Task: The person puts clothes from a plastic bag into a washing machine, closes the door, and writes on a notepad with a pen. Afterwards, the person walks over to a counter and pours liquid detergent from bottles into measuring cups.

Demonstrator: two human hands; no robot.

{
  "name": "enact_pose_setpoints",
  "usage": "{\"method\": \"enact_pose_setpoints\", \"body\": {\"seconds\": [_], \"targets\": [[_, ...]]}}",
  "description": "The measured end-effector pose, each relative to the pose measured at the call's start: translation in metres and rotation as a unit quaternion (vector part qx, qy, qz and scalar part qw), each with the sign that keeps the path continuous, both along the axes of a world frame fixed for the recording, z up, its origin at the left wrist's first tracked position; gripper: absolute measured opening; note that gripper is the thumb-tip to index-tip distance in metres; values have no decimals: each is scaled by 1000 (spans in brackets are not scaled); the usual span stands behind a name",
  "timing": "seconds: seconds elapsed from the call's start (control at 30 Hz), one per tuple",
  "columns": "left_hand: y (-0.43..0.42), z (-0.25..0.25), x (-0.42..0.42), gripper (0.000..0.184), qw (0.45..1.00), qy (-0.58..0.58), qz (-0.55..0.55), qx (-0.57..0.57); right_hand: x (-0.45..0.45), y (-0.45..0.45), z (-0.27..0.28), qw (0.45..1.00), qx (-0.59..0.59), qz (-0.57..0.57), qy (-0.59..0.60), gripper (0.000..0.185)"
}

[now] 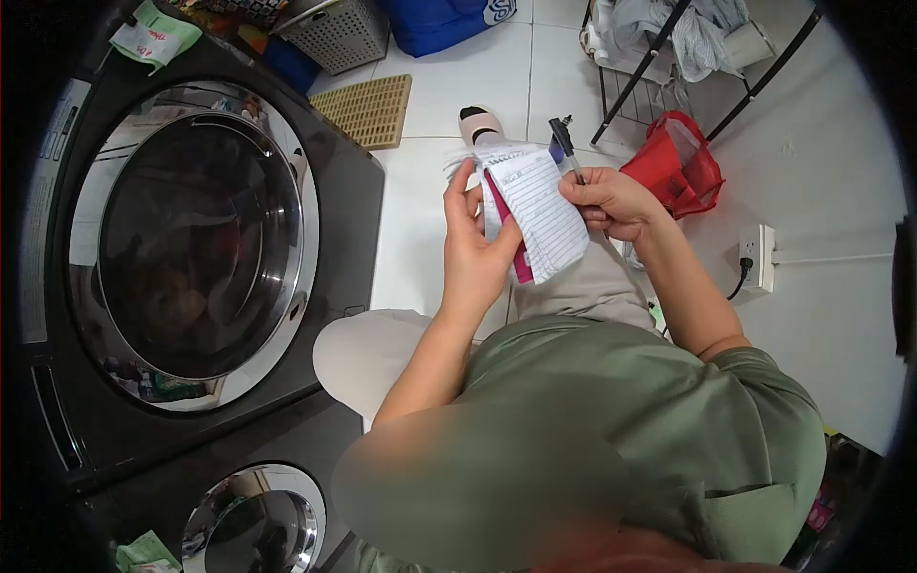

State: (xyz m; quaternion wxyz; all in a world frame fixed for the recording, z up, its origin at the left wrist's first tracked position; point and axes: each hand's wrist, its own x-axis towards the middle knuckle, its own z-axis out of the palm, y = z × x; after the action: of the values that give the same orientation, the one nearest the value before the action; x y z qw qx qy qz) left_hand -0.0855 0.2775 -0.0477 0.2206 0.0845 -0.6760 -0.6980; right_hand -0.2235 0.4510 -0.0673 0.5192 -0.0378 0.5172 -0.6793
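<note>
Lined paper pages with handwriting, a small notepad (546,212) with a strip of magenta cover, are held up in front of my body. My left hand (475,239) grips the pad from its left side, thumb at the lower edge and fingers at the upper left. My right hand (611,202) is closed around a dark pen (564,141), whose clip end points up and away. The thumb of that hand lies close to the pad's right edge; whether it pinches the paper too I cannot tell.
On my left stands a dark washer or dryer with a round glass door (196,248), and a smaller round door (263,525) is nearer me. A tan mat (368,110), grey basket (339,36) and blue bag (444,24) lie ahead. To the right are a red bag (702,181), black rack (645,72) and wall outlet (759,250).
</note>
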Motion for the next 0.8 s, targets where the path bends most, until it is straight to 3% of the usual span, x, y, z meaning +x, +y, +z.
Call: {"method": "enact_pose_setpoints", "body": {"seconds": [0.1, 0.13, 0.2, 0.23, 0.27, 0.4, 0.5, 0.53, 0.57, 0.63, 0.67, 0.7, 0.77, 0.8], "targets": [[-9, 6, -1, 78, 997, -65, 5, -49, 8, -2, 14, 989, 72, -12, 131, 22], [-8, 10, -2, 77, 979, -52, 69, -183, 9, -4, 20, 980, 83, 5, 182, 23], [-10, 9, -7, 70, 935, 8, 156, -319, 12, -6, 32, 953, 106, 37, 280, 25], [-12, 11, -10, 66, 901, 39, 198, -384, 11, -5, 38, 966, 93, 37, 240, 23], [-12, 17, -11, 41, 885, 58, 234, -399, 9, -4, 45, 976, 80, 38, 199, 21], [-18, 27, -1, 14, 864, -19, 145, -482, 3, -4, 42, 997, -55, 24, 56, 18], [-25, 5, -2, 12, 963, -199, -10, -182, 6, -4, 44, 991, -99, 28, 82, 17], [-27, 14, 0, 26, 972, -210, -85, 67, 7, -2, 48, 989, -87, 35, 117, 18], [-25, 23, 0, 29, 954, -156, -128, 222, 8, 0, 52, 985, -75, 41, 151, 19], [-24, 35, 1, 37, 836, -38, -201, 509, 12, 2, 62, 951, -14, 98, 293, 20], [-25, 32, 0, 40, 843, -36, -207, 495, 14, 2, 65, 923, 18, 125, 362, 20], [-25, 30, 0, 46, 850, -34, -213, 480, 19, 1, 63, 922, 0, 128, 365, 22], [-20, 18, -3, 49, 918, -21, -173, 357, 22, 5, 59, 900, 31, 134, 414, 21], [-18, 16, -3, 62, 926, -25, -156, 343, 24, 7, 57, 915, 12, 100, 390, 21]]}}
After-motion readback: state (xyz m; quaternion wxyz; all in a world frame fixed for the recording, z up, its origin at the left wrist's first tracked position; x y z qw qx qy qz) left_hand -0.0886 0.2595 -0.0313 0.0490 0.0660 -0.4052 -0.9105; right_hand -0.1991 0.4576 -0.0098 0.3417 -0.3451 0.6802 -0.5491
